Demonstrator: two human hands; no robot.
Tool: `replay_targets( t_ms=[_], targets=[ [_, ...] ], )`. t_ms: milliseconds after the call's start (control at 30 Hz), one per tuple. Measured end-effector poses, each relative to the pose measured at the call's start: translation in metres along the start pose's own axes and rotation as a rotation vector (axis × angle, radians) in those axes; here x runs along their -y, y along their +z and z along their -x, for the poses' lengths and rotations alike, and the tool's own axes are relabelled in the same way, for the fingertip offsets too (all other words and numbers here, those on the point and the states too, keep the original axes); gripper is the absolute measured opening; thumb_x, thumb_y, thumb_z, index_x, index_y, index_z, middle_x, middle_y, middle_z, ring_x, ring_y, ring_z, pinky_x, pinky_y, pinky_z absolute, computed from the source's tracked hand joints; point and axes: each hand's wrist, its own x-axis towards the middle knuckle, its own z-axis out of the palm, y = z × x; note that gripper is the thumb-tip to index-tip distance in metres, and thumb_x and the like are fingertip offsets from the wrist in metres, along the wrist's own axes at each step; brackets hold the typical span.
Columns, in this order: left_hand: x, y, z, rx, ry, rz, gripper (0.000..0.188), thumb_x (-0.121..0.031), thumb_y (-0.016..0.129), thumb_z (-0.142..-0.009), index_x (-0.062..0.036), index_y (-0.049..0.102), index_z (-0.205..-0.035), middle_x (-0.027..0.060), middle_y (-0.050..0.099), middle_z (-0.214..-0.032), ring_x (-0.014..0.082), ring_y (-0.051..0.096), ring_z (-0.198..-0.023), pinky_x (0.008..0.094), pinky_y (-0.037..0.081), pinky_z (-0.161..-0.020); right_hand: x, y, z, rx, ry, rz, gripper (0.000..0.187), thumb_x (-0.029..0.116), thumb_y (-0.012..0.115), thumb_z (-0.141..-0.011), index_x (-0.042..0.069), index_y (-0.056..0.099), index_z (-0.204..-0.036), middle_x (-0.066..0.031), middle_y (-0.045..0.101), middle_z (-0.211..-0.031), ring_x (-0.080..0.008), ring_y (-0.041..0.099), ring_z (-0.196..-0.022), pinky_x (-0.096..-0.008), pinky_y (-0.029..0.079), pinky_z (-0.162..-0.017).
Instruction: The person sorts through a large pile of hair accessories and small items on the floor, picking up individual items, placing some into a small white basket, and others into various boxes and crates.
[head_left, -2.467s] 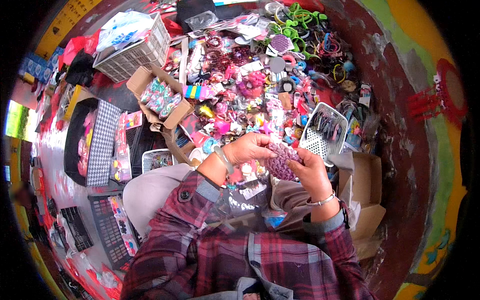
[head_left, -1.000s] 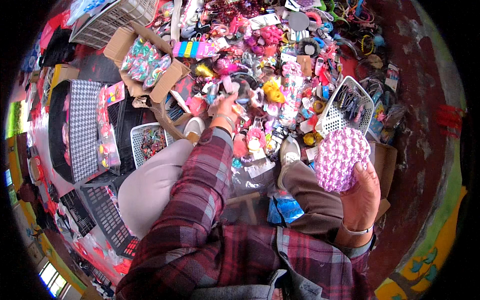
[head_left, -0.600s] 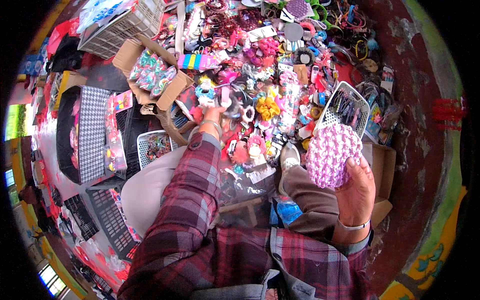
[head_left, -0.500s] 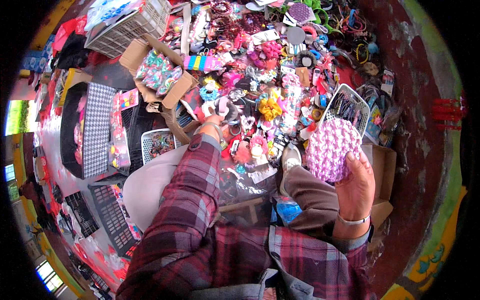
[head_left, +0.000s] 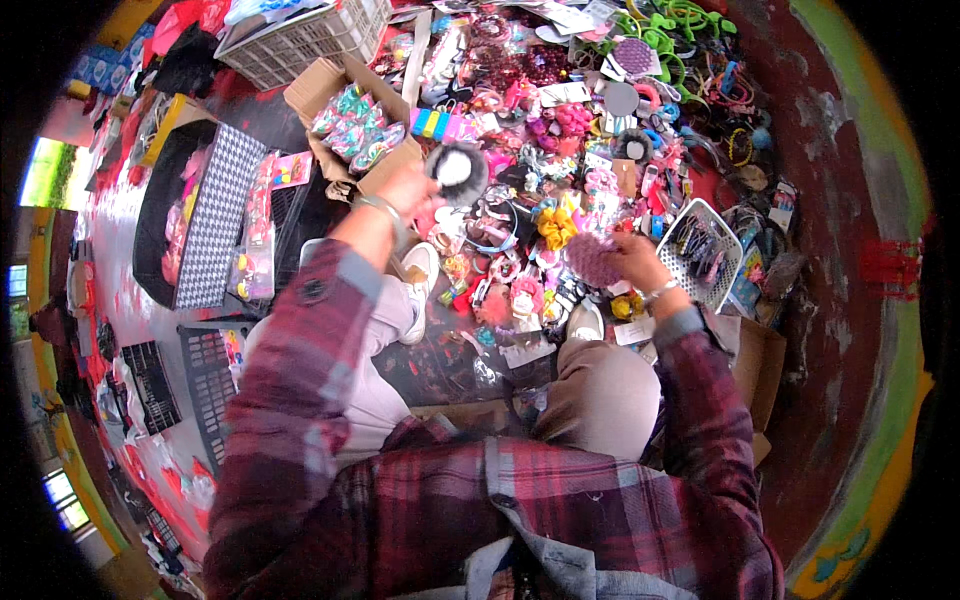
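Note:
My left hand point(head_left: 408, 192), slightly blurred, is raised beside the cardboard box at the left of the pile. Its fingers are closed on the edge of a fluffy grey scrunchie point(head_left: 470, 185) with a white middle. To the right, my right hand point(head_left: 640, 262) pinches a round knitted piece point(head_left: 592, 260) in mauve-pink, held over the pile. Just left of that piece lies a yellow scrunchie point(head_left: 556, 228). Hair accessories of many colours surround both hands, among them a dark fluffy ring point(head_left: 633, 147).
A cardboard box point(head_left: 405, 160) holds shiny packets. Behind it stands a grey crate point(head_left: 300, 50). A white basket point(head_left: 728, 275) with dark clips is on the right, and a black-and-white patterned bin point(head_left: 222, 215) on the left. Green hair bands point(head_left: 690, 18) lie at the far right.
My left hand has risen from the pile with the grey scrunchie. My right hand has carried the knitted piece forward and left, lower over the pile. My knees have shifted apart.

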Motion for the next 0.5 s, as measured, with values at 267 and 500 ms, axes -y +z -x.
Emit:
replay_targets(
  t_ms=[267, 500],
  targets=[
    [-0.095, -0.005, 0.145, -0.020, 0.132, -0.057, 0.024, -0.012, 0.055, -0.088, -0.0013, 0.055, -0.110, 0.0045, 0.060, -0.104, 0.0109, 0.058, -0.091, 0.0259, 0.052, -0.075, -0.070, 0.103, -0.066, 0.142, -0.034, 0.126, 0.030, 0.024, 0.060, -0.067, 0.002, 0.059, -0.088, -0.0214, 0.061, -0.078, -0.0353, 0.059, -0.074, -0.0411, 0.046, -0.066],
    [-0.090, -0.009, 0.142, -0.051, 0.134, -0.055, 0.019, -0.009, 0.055, -0.088, -0.0001, 0.057, -0.105, 0.0039, 0.062, -0.095, 0.0088, 0.060, -0.082, 0.0212, 0.052, -0.066, -0.073, 0.096, -0.086, 0.422, -0.080, 0.236, 0.036, 0.023, 0.060, -0.068, 0.007, 0.061, -0.100, -0.0188, 0.063, -0.085, -0.0310, 0.062, -0.084, -0.0391, 0.049, -0.072]
  ],
)
